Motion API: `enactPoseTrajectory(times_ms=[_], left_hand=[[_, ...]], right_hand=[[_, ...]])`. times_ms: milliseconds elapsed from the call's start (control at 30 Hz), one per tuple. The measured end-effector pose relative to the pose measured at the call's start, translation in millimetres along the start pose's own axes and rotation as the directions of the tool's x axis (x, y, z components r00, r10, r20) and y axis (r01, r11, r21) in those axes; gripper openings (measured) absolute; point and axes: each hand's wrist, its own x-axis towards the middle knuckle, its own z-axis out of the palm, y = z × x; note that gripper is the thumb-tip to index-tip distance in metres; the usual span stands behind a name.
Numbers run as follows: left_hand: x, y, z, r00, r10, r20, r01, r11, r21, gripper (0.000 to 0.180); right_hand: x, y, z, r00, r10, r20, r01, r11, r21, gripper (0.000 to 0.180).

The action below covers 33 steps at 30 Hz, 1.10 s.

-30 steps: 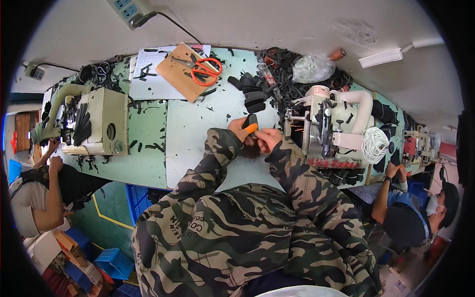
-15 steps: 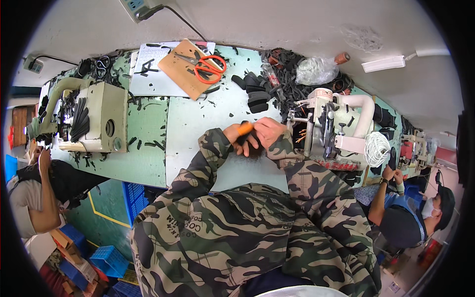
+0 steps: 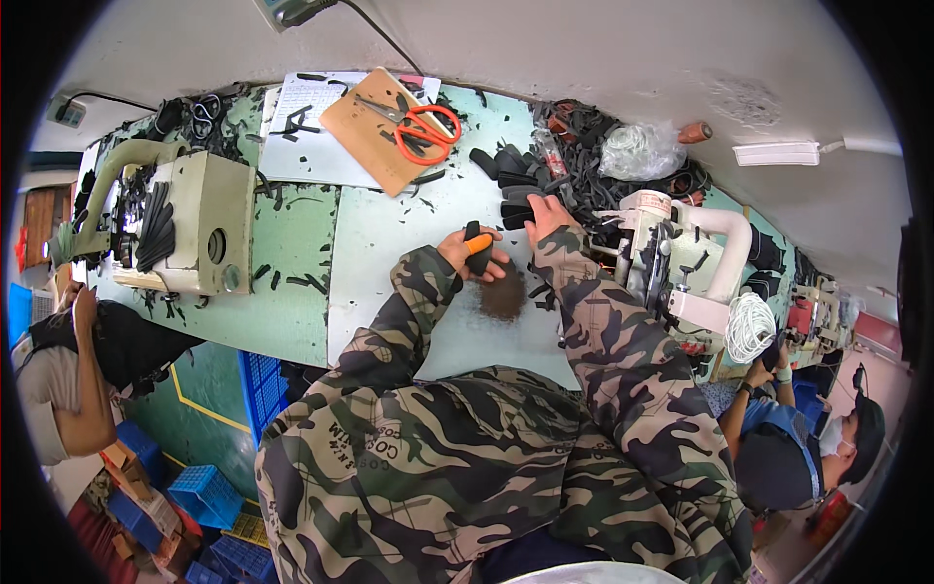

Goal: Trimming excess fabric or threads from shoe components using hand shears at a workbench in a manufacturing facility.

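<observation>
Over the white work surface, my left hand (image 3: pixel 469 270) is closed around a small black padded piece (image 3: pixel 477 261). An orange finger cover (image 3: pixel 478 243) sits on one of its digits, across the piece. To its right, my right hand (image 3: pixel 552 219) reaches forward with fingers apart, its fingertips at the near end of a row of similar black pieces (image 3: pixel 519 193). I see nothing held in it, though its palm is hidden. Below the hands, a dark brown patch (image 3: pixel 502 298) marks the surface.
Orange-handled scissors (image 3: pixel 425 134) lie on a brown notebook (image 3: pixel 375 146) over written paper. Machines stand left (image 3: pixel 204 234) and right (image 3: pixel 681 248). Behind the right one is a heap of black scraps (image 3: pixel 593 146) with a plastic bag (image 3: pixel 640 148). A person works at each side.
My hands were together over the brown patch. The right hand has moved away, forward and right, to the row of black pieces; the left keeps a black piece, now in plain sight.
</observation>
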Motion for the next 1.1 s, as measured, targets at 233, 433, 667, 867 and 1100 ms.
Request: enactPoseTrajectory(times_ms=[233,433,667,867,1100], left_hand=[[9.4,-12.9,-14.5,0.998,0.059,0.012,-0.059,0.997,-0.050,0.031],[18.3,-14.9,-6.8,0.997,0.029,-0.065,-0.037,0.992,-0.123,0.029],[8.5,-4.3,4.9,0.969,0.148,-0.200,-0.100,0.968,0.231,0.028],[-7.9,2.3,7.3,0.933,0.209,-0.293,-0.164,0.972,0.171,0.020],[16.7,-3.0,13.3,0.956,0.188,-0.227,-0.130,0.960,0.248,0.012]], right_hand=[[-3.0,-8.5,-2.5,1.000,-0.001,0.016,0.001,1.000,0.012,0.026],[-1.9,16.1,20.7,0.991,0.129,-0.041,-0.114,0.960,0.256,0.015],[-10.9,-20.8,12.3,0.850,-0.003,0.526,-0.458,0.487,0.744,0.020],[16.6,0.0,-6.4,0.990,-0.053,-0.133,0.068,0.992,0.109,0.043],[34.4,28.2,1.7,0.997,0.003,0.074,-0.005,1.000,0.021,0.030]])
